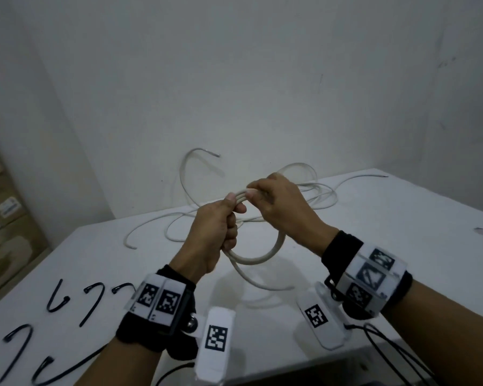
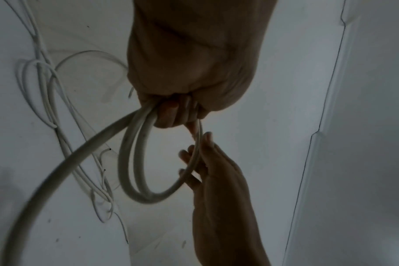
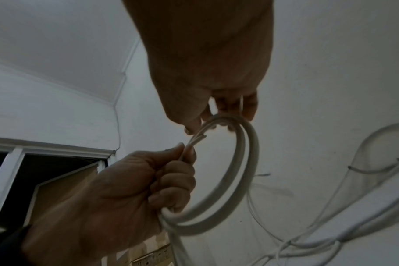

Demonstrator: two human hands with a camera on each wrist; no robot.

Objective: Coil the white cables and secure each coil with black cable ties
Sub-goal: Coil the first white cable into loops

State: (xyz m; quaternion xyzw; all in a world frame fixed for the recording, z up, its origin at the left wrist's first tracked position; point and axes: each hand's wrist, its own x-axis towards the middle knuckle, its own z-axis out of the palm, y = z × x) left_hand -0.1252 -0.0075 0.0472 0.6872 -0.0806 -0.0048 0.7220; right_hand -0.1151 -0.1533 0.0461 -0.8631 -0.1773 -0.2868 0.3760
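A thick white cable is wound into a small coil [image 1: 262,256] of about two loops, held above the white table [image 1: 402,246]. My left hand [image 1: 232,213] grips the coil's left side in a fist, thumb on top; in the left wrist view that fist [image 2: 178,111] closes round the loops [image 2: 130,171]. My right hand [image 1: 255,192] pinches the top of the coil just beside the left thumb; the right wrist view has its fingers [image 3: 248,108] curled over the loop [image 3: 248,162]. The cable's free tail [image 1: 262,282] hangs down to the table.
Several loose white cables [image 1: 321,196] lie tangled at the table's back by the wall. Several black cable ties [image 1: 92,302] lie at the front left. Cardboard boxes [image 1: 3,218] stand off the table's left edge.
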